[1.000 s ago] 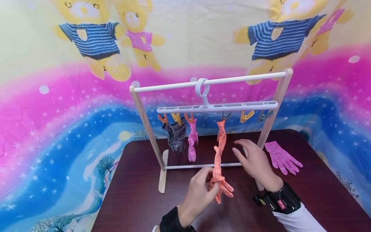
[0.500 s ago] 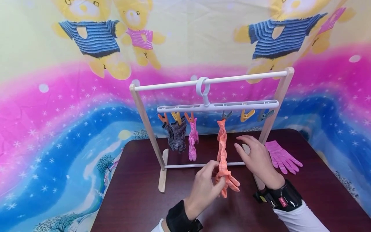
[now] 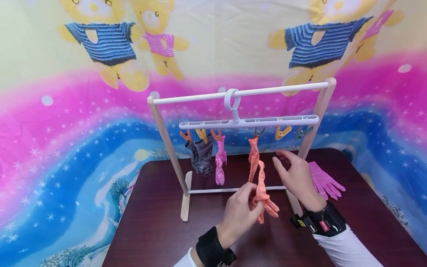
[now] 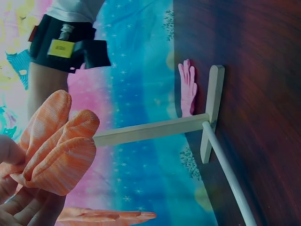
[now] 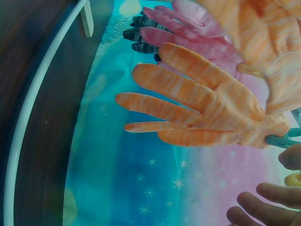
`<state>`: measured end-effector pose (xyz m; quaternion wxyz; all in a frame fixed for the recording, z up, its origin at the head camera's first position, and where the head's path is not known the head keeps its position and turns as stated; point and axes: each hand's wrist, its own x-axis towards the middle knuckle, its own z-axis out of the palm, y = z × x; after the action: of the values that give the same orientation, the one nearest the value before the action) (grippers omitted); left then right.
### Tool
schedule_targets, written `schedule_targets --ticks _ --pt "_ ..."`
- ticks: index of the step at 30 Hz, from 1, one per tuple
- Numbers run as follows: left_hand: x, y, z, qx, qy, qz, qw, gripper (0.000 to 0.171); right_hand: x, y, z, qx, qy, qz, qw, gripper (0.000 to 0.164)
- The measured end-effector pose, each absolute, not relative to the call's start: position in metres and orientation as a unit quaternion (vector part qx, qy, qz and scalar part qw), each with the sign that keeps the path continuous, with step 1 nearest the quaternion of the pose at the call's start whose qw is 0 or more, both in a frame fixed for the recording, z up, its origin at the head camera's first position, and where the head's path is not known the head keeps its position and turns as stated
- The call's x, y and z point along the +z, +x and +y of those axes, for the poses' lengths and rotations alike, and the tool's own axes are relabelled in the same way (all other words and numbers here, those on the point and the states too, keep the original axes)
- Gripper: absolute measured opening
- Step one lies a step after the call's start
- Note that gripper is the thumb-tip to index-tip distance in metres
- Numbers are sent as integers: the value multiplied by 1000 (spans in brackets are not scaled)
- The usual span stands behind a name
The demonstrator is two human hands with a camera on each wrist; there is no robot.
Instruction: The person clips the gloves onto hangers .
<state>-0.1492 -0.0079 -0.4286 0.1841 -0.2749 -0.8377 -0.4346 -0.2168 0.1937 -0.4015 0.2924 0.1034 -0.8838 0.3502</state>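
In the head view my left hand [image 3: 237,213] pinches an orange glove [image 3: 262,191] near its fingers, with the narrow cuff end pointing up. Its folded fingers [image 4: 63,146] fill the near part of the left wrist view. Just behind it, a second orange glove [image 3: 253,155] hangs from a grey-blue clip [image 3: 259,132], seen flat with fingers spread in the right wrist view [image 5: 197,103]. My right hand [image 3: 298,178] is raised to the right of both gloves, fingers relaxed and bent, holding nothing. A yellow clip [image 3: 282,132] and another grey-blue clip [image 3: 303,132] hang above it.
A white hanger [image 3: 283,121] hooks over the top bar [image 3: 280,89] of a wooden-sided rack. Dark grey gloves [image 3: 202,157] and a pink glove [image 3: 220,163] hang at its left. Another pink glove [image 3: 325,181] lies on the dark table [image 3: 150,233], behind my right hand.
My left hand has moved right and slightly up with its orange glove, whose cuff now stands right of the hanging one. My right hand has shifted only a little.
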Motion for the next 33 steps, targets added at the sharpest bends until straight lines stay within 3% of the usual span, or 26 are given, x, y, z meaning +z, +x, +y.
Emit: schedule_targets --ticks 33 --pt "-428 -166 -1 -472 -283 -823 138 30 -368 -234 175 447 52 -800 397 42"
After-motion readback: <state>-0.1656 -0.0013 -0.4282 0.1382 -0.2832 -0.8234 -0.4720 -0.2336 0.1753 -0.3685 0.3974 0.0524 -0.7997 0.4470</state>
